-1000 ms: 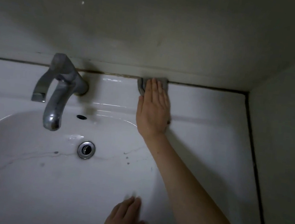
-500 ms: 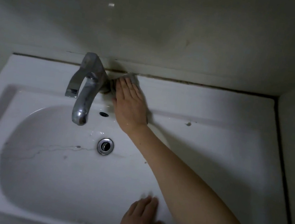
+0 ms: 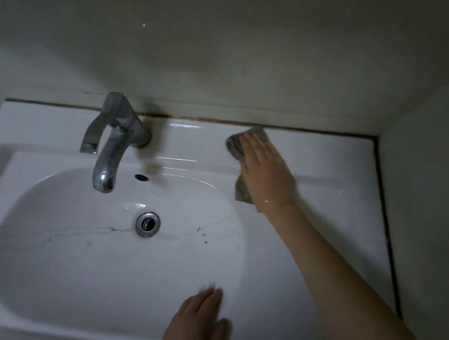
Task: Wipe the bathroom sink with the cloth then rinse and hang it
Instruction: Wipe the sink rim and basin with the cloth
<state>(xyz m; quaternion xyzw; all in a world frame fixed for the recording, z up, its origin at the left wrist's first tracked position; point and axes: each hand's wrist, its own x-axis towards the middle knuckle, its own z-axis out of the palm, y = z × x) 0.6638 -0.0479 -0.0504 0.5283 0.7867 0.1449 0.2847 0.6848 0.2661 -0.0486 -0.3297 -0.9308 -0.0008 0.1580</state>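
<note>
The white sink (image 3: 331, 159) fills the view, its oval basin in the middle. My right hand (image 3: 266, 172) lies flat on a grey cloth (image 3: 234, 146) and presses it onto the sink's back ledge, right of the tap. Cloth edges show past my fingertips and beside my wrist; the rest is hidden under the palm. My left hand (image 3: 197, 326) rests flat, fingers together, on the sink's front rim and holds nothing.
A chrome tap (image 3: 113, 140) with a lever handle stands on the back ledge at the left. The metal drain (image 3: 148, 224) sits mid-basin, an overflow hole (image 3: 141, 177) above it. Walls close off the back and right side. Dark streaks mark the basin.
My right hand slid the cloth left along the back ledge to the tap's base, then back right to where it is now. The left hand stayed on the front rim.
</note>
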